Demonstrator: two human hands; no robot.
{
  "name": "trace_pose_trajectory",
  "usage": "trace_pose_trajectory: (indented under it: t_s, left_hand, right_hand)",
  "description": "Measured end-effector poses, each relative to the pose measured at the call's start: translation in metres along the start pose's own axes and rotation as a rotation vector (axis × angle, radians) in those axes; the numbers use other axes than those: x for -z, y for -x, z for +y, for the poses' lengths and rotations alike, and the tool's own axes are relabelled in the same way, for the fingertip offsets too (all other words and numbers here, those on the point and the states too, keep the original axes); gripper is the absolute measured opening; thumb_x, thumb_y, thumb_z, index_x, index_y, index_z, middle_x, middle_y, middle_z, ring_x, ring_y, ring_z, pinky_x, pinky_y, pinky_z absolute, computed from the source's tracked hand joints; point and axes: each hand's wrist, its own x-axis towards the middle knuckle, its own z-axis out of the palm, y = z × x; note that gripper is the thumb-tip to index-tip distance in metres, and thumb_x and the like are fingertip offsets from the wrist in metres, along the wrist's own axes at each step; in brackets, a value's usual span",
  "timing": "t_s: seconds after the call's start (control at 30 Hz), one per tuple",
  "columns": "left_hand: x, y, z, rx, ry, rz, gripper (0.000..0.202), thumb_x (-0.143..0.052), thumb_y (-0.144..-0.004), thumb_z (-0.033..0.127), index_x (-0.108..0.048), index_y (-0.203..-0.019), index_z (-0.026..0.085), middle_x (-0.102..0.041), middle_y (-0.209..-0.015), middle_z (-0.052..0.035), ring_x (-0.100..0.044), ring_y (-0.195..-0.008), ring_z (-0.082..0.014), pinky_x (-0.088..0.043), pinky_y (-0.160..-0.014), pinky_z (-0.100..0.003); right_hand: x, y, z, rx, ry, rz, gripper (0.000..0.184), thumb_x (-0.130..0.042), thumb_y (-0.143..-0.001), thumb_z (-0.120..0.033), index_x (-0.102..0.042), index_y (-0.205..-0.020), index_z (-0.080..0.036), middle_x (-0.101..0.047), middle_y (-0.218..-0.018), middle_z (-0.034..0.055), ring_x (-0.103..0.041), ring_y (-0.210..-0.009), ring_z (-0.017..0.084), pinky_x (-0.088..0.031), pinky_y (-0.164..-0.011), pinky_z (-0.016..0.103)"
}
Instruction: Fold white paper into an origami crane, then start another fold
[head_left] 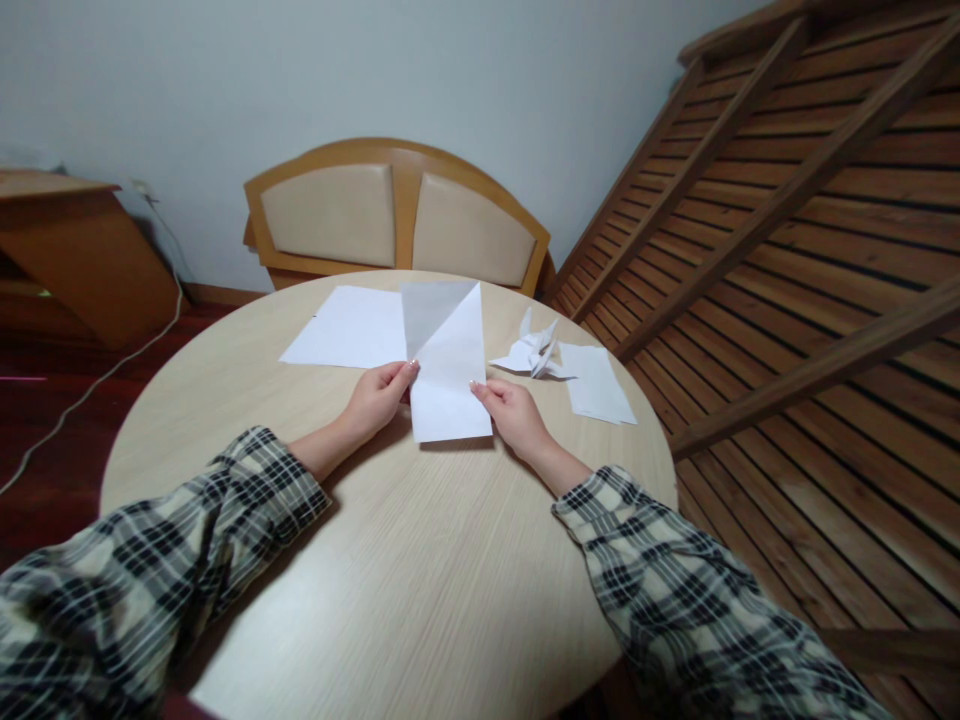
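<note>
A white sheet of paper (450, 370) lies on the round pale wooden table (390, 560), its top corner folded over into a grey triangle. My left hand (379, 395) pinches the sheet's left edge at the fold. On the opposite edge, my right hand (514, 415) pinches the paper with thumb and fingers. Both sleeves are plaid.
A flat white sheet (349, 328) lies behind on the left. A folded paper figure (534, 352) rests on another white sheet (596, 385) at the right. A padded wooden chair (397, 215) stands beyond the table. Slatted wooden frames (787, 230) lean at the right, a wooden cabinet (67, 250) at the left.
</note>
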Motion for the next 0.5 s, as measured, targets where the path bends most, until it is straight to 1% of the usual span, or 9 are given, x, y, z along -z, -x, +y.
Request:
trace_pose_trajectory:
  t_s: [0.1, 0.27, 0.37, 0.5]
  left_hand:
    - [0.000, -0.001, -0.004, 0.002, 0.007, 0.007, 0.032, -0.055, -0.088, 0.039, -0.058, -0.065, 0.017, -0.055, -0.057, 0.0004, -0.049, -0.053, -0.0112, -0.042, -0.052, -0.024]
    - [-0.001, -0.001, -0.003, 0.074, 0.058, -0.043, 0.038, -0.058, -0.086, 0.046, -0.052, -0.059, 0.019, -0.047, -0.053, 0.0020, -0.042, -0.049, -0.0106, -0.036, -0.048, -0.025]
    - [-0.002, 0.001, 0.004, 0.107, 0.096, -0.116, 0.040, -0.060, -0.084, 0.046, -0.049, -0.056, 0.020, -0.043, -0.052, 0.0020, -0.038, -0.048, -0.0107, -0.033, -0.046, -0.027]
    - [-0.003, 0.004, 0.009, 0.119, 0.087, -0.228, 0.039, -0.064, -0.081, 0.045, -0.051, -0.055, 0.020, -0.045, -0.052, 0.0009, -0.039, -0.049, -0.0114, -0.034, -0.048, -0.028]
  right_hand:
    - [-0.001, 0.000, -0.001, -0.009, -0.009, -0.002, 0.041, -0.054, -0.084, -0.052, -0.047, -0.060, -0.020, -0.037, -0.057, -0.0029, -0.035, -0.056, 0.012, -0.025, -0.054, 0.028]
    - [-0.001, 0.000, 0.000, -0.005, -0.013, 0.036, 0.043, -0.055, -0.083, -0.056, -0.047, -0.060, -0.020, -0.038, -0.058, -0.0026, -0.035, -0.057, 0.013, -0.026, -0.053, 0.028]
    - [0.000, 0.000, 0.001, -0.002, -0.018, 0.069, 0.045, -0.055, -0.082, -0.058, -0.046, -0.059, -0.020, -0.038, -0.058, -0.0028, -0.034, -0.056, 0.013, -0.026, -0.053, 0.028]
    - [0.000, -0.001, 0.002, -0.005, -0.027, 0.095, 0.046, -0.054, -0.081, -0.061, -0.046, -0.060, -0.021, -0.038, -0.058, -0.0028, -0.034, -0.056, 0.013, -0.026, -0.053, 0.028]
